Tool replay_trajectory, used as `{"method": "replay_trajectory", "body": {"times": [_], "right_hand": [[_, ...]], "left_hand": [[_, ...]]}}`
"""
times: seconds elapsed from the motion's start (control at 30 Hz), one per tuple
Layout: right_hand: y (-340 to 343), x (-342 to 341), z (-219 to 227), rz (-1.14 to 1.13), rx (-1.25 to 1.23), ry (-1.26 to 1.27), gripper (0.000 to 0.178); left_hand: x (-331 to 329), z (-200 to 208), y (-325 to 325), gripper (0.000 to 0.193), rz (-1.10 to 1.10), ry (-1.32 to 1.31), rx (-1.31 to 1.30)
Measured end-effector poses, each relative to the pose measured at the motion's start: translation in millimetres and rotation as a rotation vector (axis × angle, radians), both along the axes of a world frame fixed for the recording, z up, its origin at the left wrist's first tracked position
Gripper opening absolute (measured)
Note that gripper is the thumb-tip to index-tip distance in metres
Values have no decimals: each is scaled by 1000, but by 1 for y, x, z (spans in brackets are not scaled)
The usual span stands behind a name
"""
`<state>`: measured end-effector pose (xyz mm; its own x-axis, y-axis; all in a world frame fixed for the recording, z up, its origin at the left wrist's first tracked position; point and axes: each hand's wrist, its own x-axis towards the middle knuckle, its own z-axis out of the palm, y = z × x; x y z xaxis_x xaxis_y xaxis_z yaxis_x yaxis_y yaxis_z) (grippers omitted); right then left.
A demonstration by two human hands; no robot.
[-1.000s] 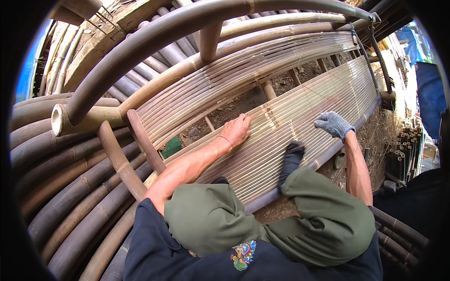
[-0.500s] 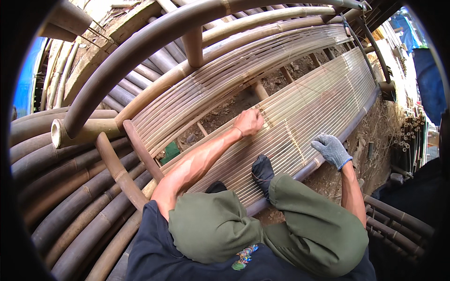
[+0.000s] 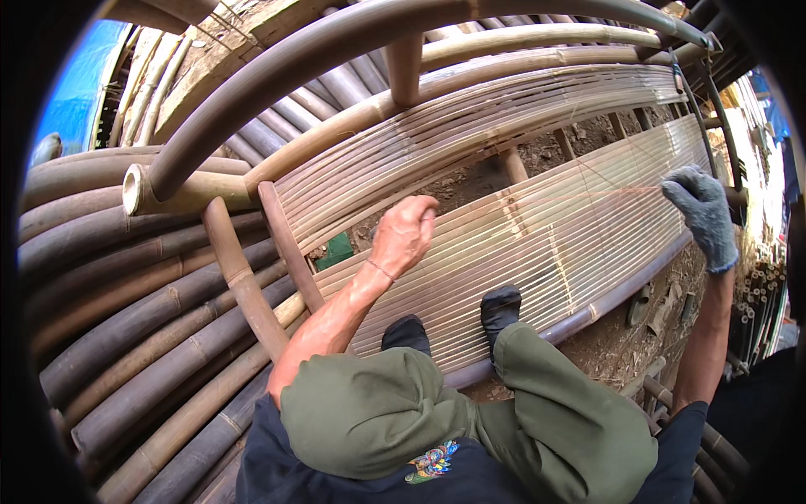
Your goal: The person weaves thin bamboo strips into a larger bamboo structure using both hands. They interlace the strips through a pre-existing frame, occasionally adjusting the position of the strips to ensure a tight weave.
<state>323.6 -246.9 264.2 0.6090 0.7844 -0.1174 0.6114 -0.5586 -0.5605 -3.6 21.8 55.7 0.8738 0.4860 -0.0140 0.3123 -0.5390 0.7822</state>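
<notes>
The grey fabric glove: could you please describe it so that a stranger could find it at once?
Start from the long, slatted brown bamboo bench. Toward its right end, the grey fabric glove covers the person's right hand. Only this hand wears one; the left hand is bare.

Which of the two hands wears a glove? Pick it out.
The right hand: it wears a grey glove edged in blue. The left hand has bare fingers, with only a thin band around its wrist.
</notes>
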Motion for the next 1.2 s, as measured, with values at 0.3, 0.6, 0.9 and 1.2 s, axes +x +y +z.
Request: {"method": "replay_trajectory", "body": {"times": [0.3,0.6,0.9,1.2], "right_hand": [[173,-101,-224,442,-380,-562,21],[223,-182,-366,993,-383,190,30],[181,-208,-245,614,169,133,44],[-69,-165,-139,691,-159,120,34]], "left_hand": [[-68,-85,32,22,262,605,-130],[-33,-110,44,32,78,521,-471],[-64,-45,25,28,261,153,-814],[-63,-41,27,31,520,173,-1010]]}}
